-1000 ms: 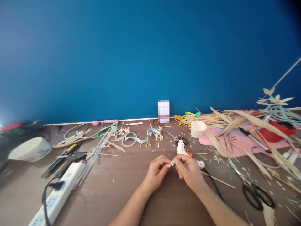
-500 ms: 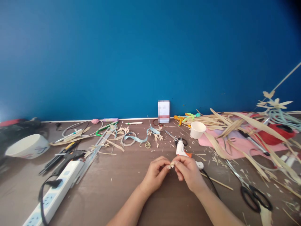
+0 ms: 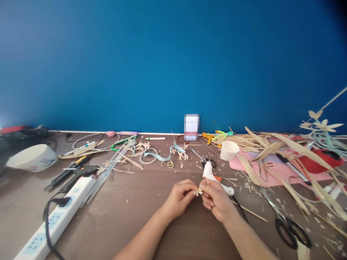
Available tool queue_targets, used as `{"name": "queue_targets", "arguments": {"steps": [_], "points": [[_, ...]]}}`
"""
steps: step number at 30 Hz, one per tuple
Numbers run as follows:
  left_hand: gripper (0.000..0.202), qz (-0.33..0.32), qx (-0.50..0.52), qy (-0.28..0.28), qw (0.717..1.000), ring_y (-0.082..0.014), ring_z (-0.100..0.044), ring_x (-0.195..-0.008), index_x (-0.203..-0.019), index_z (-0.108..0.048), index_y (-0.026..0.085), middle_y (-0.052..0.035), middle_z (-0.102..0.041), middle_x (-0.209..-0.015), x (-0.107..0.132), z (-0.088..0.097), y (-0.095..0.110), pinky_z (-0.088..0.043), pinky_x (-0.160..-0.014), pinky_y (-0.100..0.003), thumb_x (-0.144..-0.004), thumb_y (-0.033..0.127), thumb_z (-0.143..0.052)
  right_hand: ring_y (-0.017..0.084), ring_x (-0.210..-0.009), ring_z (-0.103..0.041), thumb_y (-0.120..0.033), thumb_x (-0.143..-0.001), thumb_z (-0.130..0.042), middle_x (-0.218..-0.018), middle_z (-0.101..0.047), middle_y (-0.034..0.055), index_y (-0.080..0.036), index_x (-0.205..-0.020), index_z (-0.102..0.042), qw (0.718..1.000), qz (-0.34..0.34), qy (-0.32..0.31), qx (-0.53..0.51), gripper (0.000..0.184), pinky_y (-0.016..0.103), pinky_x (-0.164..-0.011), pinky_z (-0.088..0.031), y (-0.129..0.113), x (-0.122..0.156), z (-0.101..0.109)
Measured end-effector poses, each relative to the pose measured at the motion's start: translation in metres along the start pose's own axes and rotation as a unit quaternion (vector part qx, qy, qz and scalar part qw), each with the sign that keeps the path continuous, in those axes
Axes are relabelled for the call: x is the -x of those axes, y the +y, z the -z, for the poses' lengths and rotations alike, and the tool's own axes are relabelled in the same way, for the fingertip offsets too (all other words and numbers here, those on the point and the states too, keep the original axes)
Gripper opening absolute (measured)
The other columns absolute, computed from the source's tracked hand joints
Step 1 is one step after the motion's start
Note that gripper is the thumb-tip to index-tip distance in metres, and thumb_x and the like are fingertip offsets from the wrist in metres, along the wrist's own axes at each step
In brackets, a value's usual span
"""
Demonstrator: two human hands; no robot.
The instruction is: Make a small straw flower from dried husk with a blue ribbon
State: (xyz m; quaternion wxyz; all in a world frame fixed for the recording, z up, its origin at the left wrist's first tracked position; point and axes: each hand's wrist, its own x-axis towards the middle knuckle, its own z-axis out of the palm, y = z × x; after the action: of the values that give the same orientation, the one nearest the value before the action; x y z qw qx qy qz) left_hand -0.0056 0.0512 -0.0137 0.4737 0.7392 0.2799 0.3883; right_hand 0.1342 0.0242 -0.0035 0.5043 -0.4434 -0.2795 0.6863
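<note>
Between my two hands, low over the middle of the table, is a small pale flower that looks made of dried husk. My left hand pinches it from the left, thumb and fingertips pressed together. From the right, my right hand pinches it too, with the other fingers curled in. The fingers cover part of the flower. Just behind my right hand lies a white glue gun with an orange trigger, its handle partly hidden by the hand.
Black-handled scissors lie at the right, near husk strips over pink paper. A white paper cup stands behind the glue gun. At left are a power strip, a black glue gun and a white bowl.
My right hand's fingers have curled in more around the flower. The view has shifted slightly; both hands stay in nearly the same place.
</note>
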Motion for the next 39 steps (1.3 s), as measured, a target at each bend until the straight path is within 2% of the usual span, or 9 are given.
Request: {"name": "queue_targets", "arguments": {"steps": [7,14,16,18,20,22,27,33,39], "points": [[0.023,0.017,0.063,-0.02,0.998,-0.0109,-0.049,-0.063,-0.077,-0.065,0.012,-0.0056,-0.055,-0.072,0.001,0.0,-0.003,-0.039,-0.06,-0.022,-0.079,0.03,-0.051,-0.001,-0.027,-0.016,-0.028,-0.061,-0.061,-0.039,-0.033,-0.0126,-0.018,-0.057,-0.042,0.991,-0.086,-0.036,-0.092,0.023,0.014,-0.028,-0.015,0.0,0.002,0.003],[0.023,0.041,0.122,-0.027,0.991,-0.0086,-0.047,-0.059,-0.078,-0.065,0.012,-0.0037,-0.051,-0.07,0.001,0.001,-0.002,-0.039,-0.056,-0.021,-0.078,0.031,-0.052,0.0,-0.028,-0.01,-0.028,-0.062,-0.058,-0.039,-0.029,-0.0124,-0.019,-0.054,-0.036,0.981,-0.138,-0.051,-0.127,0.025,0.015,-0.028,-0.012,-0.002,-0.001,0.006],[0.023,0.058,0.144,-0.03,0.987,-0.0074,-0.047,-0.057,-0.077,-0.064,0.011,-0.0034,-0.051,-0.072,0.001,0.0,-0.003,-0.039,-0.054,-0.02,-0.078,0.031,-0.053,0.001,-0.029,-0.011,-0.028,-0.064,-0.057,-0.041,-0.029,-0.0117,-0.019,-0.054,-0.037,0.988,-0.095,-0.056,-0.106,0.024,0.015,-0.029,-0.012,-0.006,0.001,0.008],[0.024,0.079,0.158,-0.035,0.984,-0.0065,-0.046,-0.055,-0.076,-0.063,0.011,-0.0033,-0.051,-0.073,0.001,0.0,-0.003,-0.039,-0.052,-0.019,-0.077,0.032,-0.053,0.001,-0.032,-0.015,-0.029,-0.066,-0.057,-0.046,-0.031,-0.0101,-0.018,-0.056,-0.041,0.997,-0.004,-0.045,-0.067,0.023,0.016,-0.032,-0.016,-0.01,0.003,0.009],[0.025,0.092,0.163,-0.04,0.982,-0.0065,-0.047,-0.055,-0.075,-0.062,0.011,-0.0034,-0.052,-0.073,0.001,0.0,-0.003,-0.039,-0.052,-0.019,-0.077,0.034,-0.053,0.003,-0.037,-0.023,-0.031,-0.069,-0.058,-0.051,-0.034,-0.0079,-0.018,-0.063,-0.048,0.996,0.086,-0.03,-0.009,0.018,0.017,-0.037,-0.023,-0.015,0.006,0.01],[0.026,0.099,0.167,-0.045,0.98,-0.0072,-0.047,-0.057,-0.075,-0.063,0.011,-0.0035,-0.052,-0.073,0.0,0.0,-0.002,-0.04,-0.052,-0.019,-0.076,0.035,-0.053,0.006,-0.045,-0.031,-0.033,-0.07,-0.058,-0.057,-0.038,-0.005,-0.018,-0.073,-0.055,0.989,0.132,-0.035,0.064,0.016,0.019,-0.042,-0.028,-0.017,0.008,0.01],[0.027,0.109,0.164,-0.056,0.979,-0.0074,-0.047,-0.057,-0.075,-0.062,0.011,-0.0029,-0.052,-0.073,0.0,0.001,-0.002,-0.039,-0.052,-0.019,-0.076,0.036,-0.054,0.011,-0.059,-0.041,-0.031,-0.072,-0.059,-0.074,-0.045,0.0006,-0.018,-0.073,-0.059,0.963,0.163,-0.08,0.2,0.013,0.021,-0.047,-0.032,-0.018,0.009,0.01],[0.027,0.071,0.12,-0.076,0.987,-0.0085,-0.046,-0.06,-0.075,-0.063,0.013,-0.0022,-0.051,-0.07,0.001,0.003,0.001,-0.037,-0.056,-0.02,-0.078,0.036,-0.051,0.009,-0.054,-0.039,-0.028,-0.074,-0.057,-0.068,-0.045,-0.0002,-0.018,-0.06,-0.058,0.946,0.181,-0.066,0.26,0.017,0.021,-0.046,-0.029,-0.016,0.006,0.012],[0.025,0.029,0.1,-0.083,0.991,-0.0105,-0.047,-0.065,-0.078,-0.064,0.013,-0.0036,-0.053,-0.072,0.001,0.003,0.003,-0.037,-0.062,-0.021,-0.079,0.033,-0.049,0.008,-0.048,-0.034,-0.031,-0.077,-0.053,-0.06,-0.044,-0.0021,-0.017,-0.055,-0.052,0.938,0.157,-0.056,0.303,0.026,0.021,-0.044,-0.025,-0.015,0.005,0.013]]}}
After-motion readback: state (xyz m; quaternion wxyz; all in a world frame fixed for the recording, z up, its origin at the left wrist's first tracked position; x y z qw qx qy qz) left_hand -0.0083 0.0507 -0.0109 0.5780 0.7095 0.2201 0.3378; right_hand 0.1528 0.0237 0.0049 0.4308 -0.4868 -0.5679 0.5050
